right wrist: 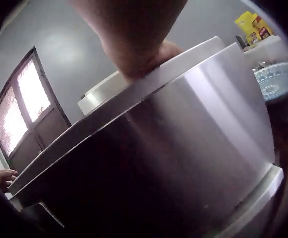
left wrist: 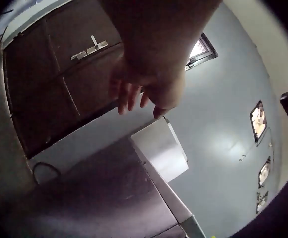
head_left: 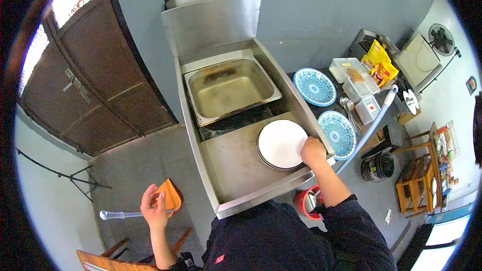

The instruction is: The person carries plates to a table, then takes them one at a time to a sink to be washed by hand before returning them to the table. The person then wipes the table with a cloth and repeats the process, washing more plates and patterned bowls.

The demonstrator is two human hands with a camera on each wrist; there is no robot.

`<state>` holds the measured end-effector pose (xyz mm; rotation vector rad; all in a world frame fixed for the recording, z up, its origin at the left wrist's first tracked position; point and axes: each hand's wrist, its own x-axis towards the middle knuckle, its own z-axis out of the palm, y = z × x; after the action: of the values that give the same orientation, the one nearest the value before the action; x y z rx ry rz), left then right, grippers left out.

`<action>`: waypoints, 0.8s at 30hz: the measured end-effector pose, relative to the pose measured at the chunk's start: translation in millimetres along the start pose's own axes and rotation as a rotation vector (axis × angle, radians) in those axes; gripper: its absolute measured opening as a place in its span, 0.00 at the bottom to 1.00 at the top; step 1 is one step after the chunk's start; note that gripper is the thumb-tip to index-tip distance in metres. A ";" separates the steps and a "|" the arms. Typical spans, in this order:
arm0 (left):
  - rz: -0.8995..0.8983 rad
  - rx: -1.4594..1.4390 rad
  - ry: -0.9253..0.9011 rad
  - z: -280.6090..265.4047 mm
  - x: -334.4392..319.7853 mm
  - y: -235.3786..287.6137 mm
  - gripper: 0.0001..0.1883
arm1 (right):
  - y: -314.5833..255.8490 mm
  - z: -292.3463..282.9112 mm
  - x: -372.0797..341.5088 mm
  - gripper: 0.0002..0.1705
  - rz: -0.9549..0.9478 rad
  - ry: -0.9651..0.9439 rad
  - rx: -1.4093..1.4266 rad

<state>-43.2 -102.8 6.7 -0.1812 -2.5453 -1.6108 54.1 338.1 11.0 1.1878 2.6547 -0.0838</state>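
Observation:
A stack of round white plates (head_left: 282, 143) sits on the flat steel surface at the near end of a stainless steel unit (head_left: 226, 170). My right hand (head_left: 314, 151) grips the stack's right edge with curled fingers, close to the unit's side wall. In the right wrist view the steel wall hides the fingertips of that hand (right wrist: 156, 59). My left hand (head_left: 154, 206) hangs in the air left of the unit, fingers loosely bent and nothing in it. The left wrist view shows the same hand (left wrist: 146, 89) with its fingers relaxed.
A rectangular steel pan (head_left: 231, 88) is set into the unit's far end. To the right are two blue patterned plates (head_left: 315, 87), spoons (head_left: 350, 110) and clear plastic containers (head_left: 359, 78). An orange dustpan (head_left: 169, 195) and a red bucket (head_left: 303, 201) are on the floor.

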 end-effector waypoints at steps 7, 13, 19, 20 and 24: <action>0.026 -0.038 -0.011 8.0 0.1 -7.7 0.15 | 22.7 35.9 27.6 0.14 -0.098 0.095 0.044; 0.005 0.013 -0.086 14.3 -7.4 -3.7 0.16 | 33.7 42.3 40.2 0.13 -0.238 0.081 -0.080; 0.009 -0.073 -0.078 17.9 -10.5 -11.5 0.16 | 20.6 16.8 22.5 0.17 -0.147 0.067 0.062; -0.020 -0.102 -0.073 17.8 -10.7 -11.8 0.16 | 22.7 21.0 26.1 0.18 -0.085 0.071 0.125; -0.020 -0.117 -0.063 10.4 -12.4 -11.2 0.16 | 25.6 25.8 24.2 0.14 -0.132 0.180 0.124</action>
<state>-33.3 -98.6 -9.8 -0.2219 -2.5073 -1.7904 62.3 369.0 -18.6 1.1029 2.9229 -0.1743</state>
